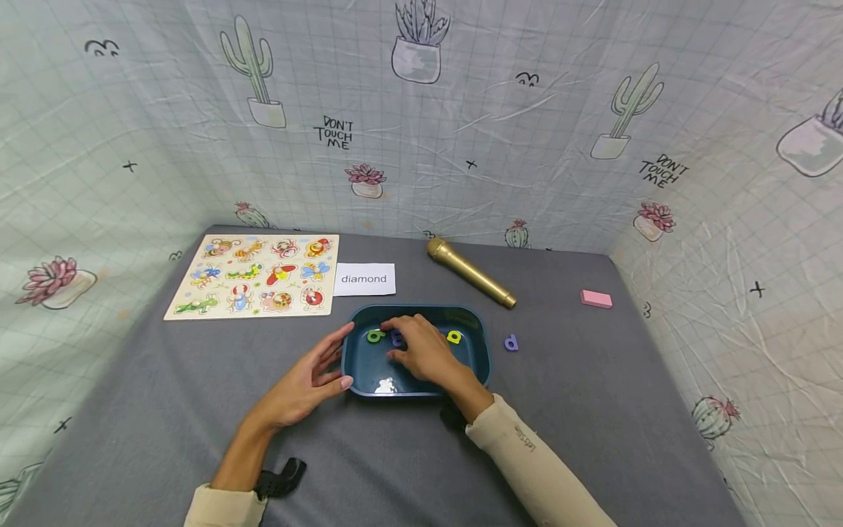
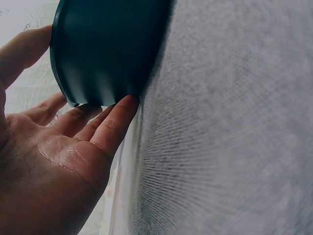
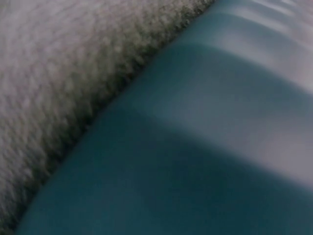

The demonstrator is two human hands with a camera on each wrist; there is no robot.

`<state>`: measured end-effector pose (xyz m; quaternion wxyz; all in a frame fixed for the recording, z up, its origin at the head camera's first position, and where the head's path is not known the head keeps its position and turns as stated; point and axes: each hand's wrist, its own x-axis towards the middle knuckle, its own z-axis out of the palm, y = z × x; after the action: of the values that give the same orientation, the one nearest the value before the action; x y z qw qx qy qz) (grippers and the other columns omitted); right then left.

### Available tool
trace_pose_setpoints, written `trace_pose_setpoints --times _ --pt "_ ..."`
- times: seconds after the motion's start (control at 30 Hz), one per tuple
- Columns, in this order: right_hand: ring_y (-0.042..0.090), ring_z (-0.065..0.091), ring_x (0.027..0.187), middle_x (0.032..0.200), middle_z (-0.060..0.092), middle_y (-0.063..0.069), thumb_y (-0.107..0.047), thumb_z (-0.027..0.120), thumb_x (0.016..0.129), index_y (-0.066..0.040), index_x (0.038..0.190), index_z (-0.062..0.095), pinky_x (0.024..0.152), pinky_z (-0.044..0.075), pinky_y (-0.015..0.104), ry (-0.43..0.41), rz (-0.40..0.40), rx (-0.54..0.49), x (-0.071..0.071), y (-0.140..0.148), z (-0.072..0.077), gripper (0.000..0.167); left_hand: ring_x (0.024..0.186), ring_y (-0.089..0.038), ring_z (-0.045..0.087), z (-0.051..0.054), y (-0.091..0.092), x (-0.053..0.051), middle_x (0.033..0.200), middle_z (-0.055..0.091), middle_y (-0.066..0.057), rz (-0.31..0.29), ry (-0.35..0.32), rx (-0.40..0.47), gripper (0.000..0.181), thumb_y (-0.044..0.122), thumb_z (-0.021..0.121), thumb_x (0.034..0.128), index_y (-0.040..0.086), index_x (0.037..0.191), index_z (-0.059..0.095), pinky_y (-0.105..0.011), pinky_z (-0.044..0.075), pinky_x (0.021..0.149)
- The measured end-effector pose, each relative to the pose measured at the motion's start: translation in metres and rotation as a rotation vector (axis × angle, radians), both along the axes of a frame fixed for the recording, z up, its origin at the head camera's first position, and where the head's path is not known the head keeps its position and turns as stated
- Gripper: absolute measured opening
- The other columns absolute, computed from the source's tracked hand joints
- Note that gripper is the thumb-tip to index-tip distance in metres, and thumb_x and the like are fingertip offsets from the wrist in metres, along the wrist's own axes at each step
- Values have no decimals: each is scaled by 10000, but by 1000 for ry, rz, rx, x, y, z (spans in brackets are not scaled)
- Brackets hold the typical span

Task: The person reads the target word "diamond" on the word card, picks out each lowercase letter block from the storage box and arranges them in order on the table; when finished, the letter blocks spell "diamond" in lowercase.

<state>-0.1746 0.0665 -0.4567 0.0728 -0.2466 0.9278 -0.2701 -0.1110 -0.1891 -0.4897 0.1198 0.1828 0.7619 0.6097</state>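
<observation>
A dark teal tray point(image 1: 415, 395) stands on the grey cloth. My left hand point(image 1: 299, 384) touches its left end; in the left wrist view, the thumb meets the rim and fairly straight fingers point(image 2: 115, 122) rest against the wall. My right hand point(image 1: 424, 351) reaches down inside the tray, thumb and index finger spread apart. Between them lies a blue-purple letter point(image 1: 396, 338), partly hidden by the hand. A green letter point(image 1: 375, 336) is close to the index fingertip, and a yellow letter point(image 1: 454, 337) lies right of the hand. Only the tray's outer wall point(image 3: 146, 171) and cloth show in the right wrist view.
Outside the tray's right end lies a purple letter point(image 1: 511, 342). Behind are a gold microphone point(image 1: 470, 272), a card reading "diamond" point(image 1: 364, 279) and an insect picture board point(image 1: 253, 277). A pink block point(image 1: 596, 298) sits far right. A patterned curtain point(image 1: 461, 146) encloses the table.
</observation>
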Motion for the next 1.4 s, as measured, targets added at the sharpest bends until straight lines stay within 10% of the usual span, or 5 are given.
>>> trace_pose_setpoints --times 0.93,1.4 --pt "150 581 922 929 707 -42 -127 851 910 -192 914 819 837 515 347 70 9 26 -5 3 -7 73 1555 -510 350 1 0 0 1759 228 -211 -7 12 15 832 64 693 1028 198 1705 228 -576 450 1176" --pt "172 598 949 997 696 -10 -223 841 931 -193 1021 827 854 549 364 77 -34 29 -3 3 -6 96 1555 -516 345 1 -1 0 1756 228 -219 -10 6 11 826 74 692 1031 192 1705 228 -617 443 1175"
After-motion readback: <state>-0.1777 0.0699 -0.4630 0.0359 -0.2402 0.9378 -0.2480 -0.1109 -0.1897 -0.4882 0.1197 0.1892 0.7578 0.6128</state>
